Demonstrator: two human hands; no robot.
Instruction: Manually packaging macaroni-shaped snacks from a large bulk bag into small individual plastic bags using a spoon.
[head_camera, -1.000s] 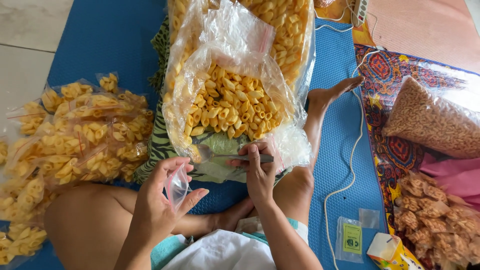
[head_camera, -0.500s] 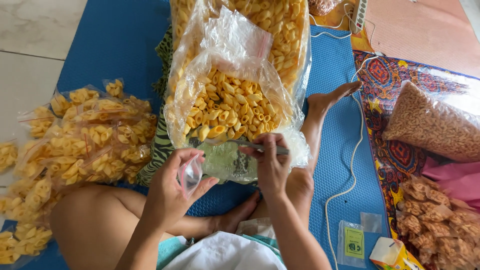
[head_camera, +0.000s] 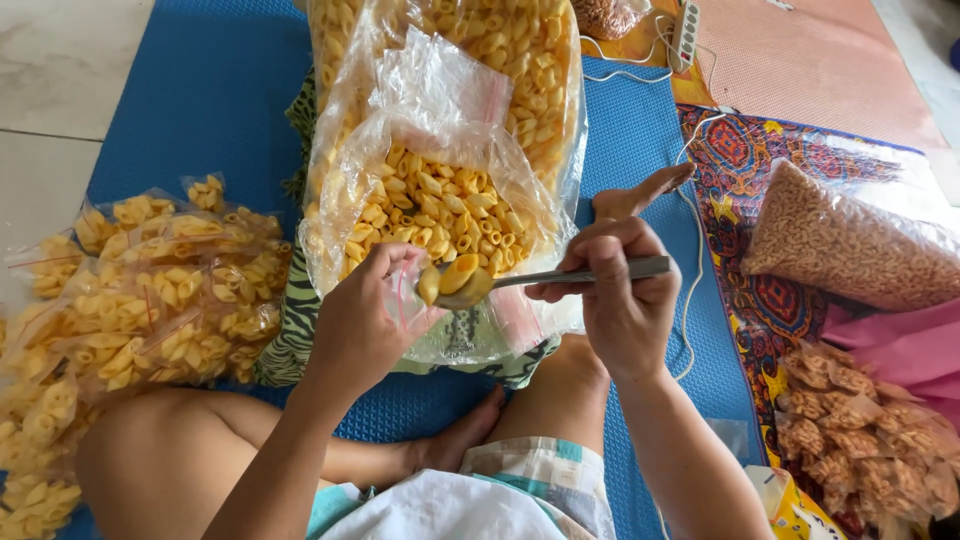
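Fingers (head_camera: 612, 262) of the right hand (head_camera: 620, 300) were curled tight around the handle of a long metal spoon (head_camera: 560, 278), whose bowl, near the middle of the frame, carried a few pieces of yellow tube-shaped snack (head_camera: 452, 276). Beside it, the left hand (head_camera: 365, 320) pinched a small clear plastic bag (head_camera: 405, 298), its thumb and forefingers closed on the mouth, with the spoon's tip just at the opening. Behind both, a large open clear plastic sack (head_camera: 440, 200) of the same yellow snacks lay across the blue foam mat (head_camera: 200, 90). Filled small packets (head_camera: 150, 290) were heaped at the left of the frame; a clear bag of brown pellets (head_camera: 850, 245) lay at the right on a patterned red cloth (head_camera: 745, 170). To do this well, the spoon likely needed to stay level until its tip was inside the mouth, and the left hand would have had to keep the opening spread and upright so nothing spilled onto the mat.
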